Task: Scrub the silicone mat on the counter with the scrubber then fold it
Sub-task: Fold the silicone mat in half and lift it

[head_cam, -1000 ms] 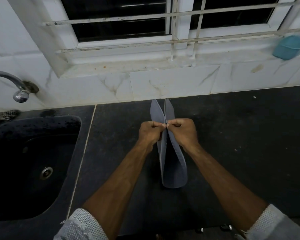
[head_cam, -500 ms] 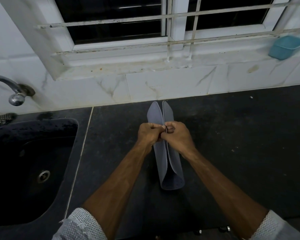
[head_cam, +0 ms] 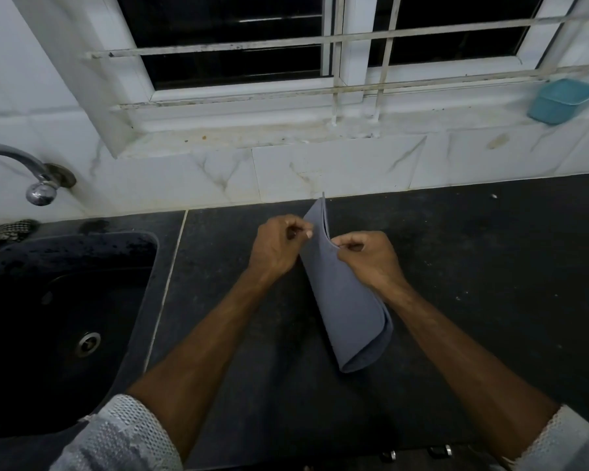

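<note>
Currently folding: silicone mat point(head_cam: 346, 300) doubled, right hand point(head_cam: 371, 258) pinching its top edges, left hand point(head_cam: 278, 246) fingers curled beside it, grip unclear. Next: lay flat on surface point(head_cam: 490, 266), press crease.

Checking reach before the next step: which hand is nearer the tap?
Left. The left hand is at the silicone mat's left edge, on the tap's side; the right hand pinches the mat's top edges on its far side.
</note>
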{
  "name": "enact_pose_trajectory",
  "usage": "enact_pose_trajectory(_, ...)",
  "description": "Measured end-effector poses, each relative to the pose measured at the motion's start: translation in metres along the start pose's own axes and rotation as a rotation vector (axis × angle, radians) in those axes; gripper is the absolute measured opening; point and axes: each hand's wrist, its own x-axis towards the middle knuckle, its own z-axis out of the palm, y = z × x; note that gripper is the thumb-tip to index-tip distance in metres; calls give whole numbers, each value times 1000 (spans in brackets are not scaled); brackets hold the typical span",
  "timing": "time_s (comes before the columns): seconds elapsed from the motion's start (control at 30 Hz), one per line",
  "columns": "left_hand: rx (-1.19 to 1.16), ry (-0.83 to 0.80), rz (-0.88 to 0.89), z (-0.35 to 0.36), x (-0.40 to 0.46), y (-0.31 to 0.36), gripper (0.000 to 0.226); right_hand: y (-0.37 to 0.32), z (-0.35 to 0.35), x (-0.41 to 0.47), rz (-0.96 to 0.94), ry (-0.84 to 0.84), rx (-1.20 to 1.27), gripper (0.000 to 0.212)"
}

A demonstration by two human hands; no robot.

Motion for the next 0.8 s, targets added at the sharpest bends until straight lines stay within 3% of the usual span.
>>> enact_pose_trajectory(0.23,634,-73,356,-65,21,-10,37,-36,-10,14,-142,-216,-86,22)
enact_pose_trajectory(0.37,719,-42,455,-98,15,-22,32,-63,-4,24,-239,-337,-123,20)
enact_pose_trajectory(0.8,765,-40,281,-194,-12,-70,25,-128,80,61,-504,-569,-287,25)
